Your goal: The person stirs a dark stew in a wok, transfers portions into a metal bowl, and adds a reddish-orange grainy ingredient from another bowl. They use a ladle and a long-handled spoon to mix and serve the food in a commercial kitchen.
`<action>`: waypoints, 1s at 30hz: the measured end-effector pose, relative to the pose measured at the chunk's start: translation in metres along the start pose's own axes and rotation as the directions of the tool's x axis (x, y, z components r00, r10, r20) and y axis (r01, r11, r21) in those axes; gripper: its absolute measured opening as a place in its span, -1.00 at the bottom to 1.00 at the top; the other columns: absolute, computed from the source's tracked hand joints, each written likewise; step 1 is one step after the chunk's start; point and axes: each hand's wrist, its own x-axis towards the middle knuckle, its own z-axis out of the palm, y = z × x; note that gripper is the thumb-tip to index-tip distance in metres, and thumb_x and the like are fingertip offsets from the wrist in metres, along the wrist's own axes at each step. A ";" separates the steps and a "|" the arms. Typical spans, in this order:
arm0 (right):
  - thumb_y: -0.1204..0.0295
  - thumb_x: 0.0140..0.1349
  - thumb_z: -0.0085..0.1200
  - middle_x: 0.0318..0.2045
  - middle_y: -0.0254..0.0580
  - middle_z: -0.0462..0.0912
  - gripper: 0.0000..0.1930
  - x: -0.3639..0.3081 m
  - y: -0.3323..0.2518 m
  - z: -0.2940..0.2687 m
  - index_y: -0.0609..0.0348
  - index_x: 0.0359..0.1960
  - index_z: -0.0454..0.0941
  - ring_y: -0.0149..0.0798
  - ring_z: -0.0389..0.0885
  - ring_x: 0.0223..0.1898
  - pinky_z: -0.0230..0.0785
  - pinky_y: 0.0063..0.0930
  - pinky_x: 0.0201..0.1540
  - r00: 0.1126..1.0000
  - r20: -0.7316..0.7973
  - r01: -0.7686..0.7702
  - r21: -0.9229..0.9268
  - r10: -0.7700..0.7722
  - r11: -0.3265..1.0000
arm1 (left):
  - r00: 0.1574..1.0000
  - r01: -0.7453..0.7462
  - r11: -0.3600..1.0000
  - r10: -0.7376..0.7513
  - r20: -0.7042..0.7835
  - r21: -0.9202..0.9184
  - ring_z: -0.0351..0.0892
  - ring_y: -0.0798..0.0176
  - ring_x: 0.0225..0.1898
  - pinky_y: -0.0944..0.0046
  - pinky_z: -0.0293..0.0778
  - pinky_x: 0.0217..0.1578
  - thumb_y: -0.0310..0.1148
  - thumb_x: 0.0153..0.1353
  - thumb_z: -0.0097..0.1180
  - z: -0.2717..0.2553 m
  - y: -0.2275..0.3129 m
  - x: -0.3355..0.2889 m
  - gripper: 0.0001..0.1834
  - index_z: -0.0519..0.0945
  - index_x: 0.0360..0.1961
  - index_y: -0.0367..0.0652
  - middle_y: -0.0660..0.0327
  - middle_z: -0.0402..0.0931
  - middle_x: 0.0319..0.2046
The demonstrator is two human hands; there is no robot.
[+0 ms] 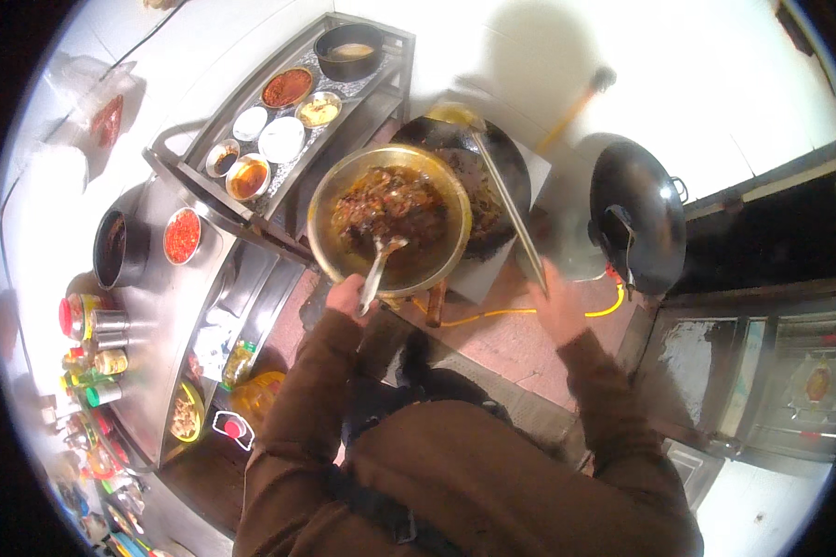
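Observation:
A wide metal bowl [321, 218] of dark reddish-brown food in oil is held up by my left hand [346, 297], closed on its near rim. A metal spoon [373, 283] stands in the food, its handle leaning over the rim beside that hand. My right hand [559, 306] is wrapped round the end of a long metal ladle handle [511, 206]. The ladle's head [455, 115] is at the far edge of a black wok [503, 158], which has dark food in it. The bowl hides the wok's near left part; a wooden handle [435, 304] sticks out below the bowl.
A second black wok [655, 209] with a metal utensil stands at the right. To the left, a rack [297, 167] carries bowls of seasonings and a dark pot [348, 53]. A steel counter [153, 325] holds chopped red chili [182, 236] and jars. A yellow hose [492, 317] crosses the floor.

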 end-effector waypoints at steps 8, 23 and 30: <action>0.30 0.35 -0.06 -0.21 0.31 0.64 -0.57 0.080 0.015 0.073 0.09 0.23 0.31 0.35 0.60 -0.15 0.42 0.20 -0.10 0.967 0.206 -0.102 -0.235 0.153 0.966 | 0.940 0.286 0.949 -0.305 -0.152 -0.133 0.38 0.29 -0.56 0.28 0.38 -0.66 -0.35 0.19 0.08 -0.073 0.012 -0.076 -0.92 0.50 -0.41 -0.10 0.28 0.36 -0.56; 0.26 0.37 -0.05 -0.38 0.30 0.64 -0.70 0.051 0.025 0.024 0.31 -0.15 0.34 0.32 0.63 -0.31 0.47 0.13 -0.25 0.931 0.221 -0.185 -0.397 0.289 0.899 | 0.612 0.531 0.561 -0.772 -0.171 -0.635 0.35 0.25 -0.68 0.28 0.36 -0.76 -0.38 0.17 0.09 -0.116 -0.007 -0.104 -0.86 0.50 -0.46 -0.22 0.21 0.36 -0.60; 0.13 0.46 -0.07 -0.58 -0.41 0.25 -0.72 0.008 -0.022 0.116 0.08 -0.11 0.34 -0.47 0.24 -0.67 0.10 -0.56 -0.72 0.454 0.834 -0.840 0.518 0.314 -0.160 | 0.627 0.525 0.592 -0.755 -0.193 -0.612 0.33 0.28 -0.71 0.29 0.35 -0.76 -0.39 0.16 0.10 -0.119 -0.003 -0.112 -0.83 0.48 -0.54 -0.21 0.22 0.35 -0.63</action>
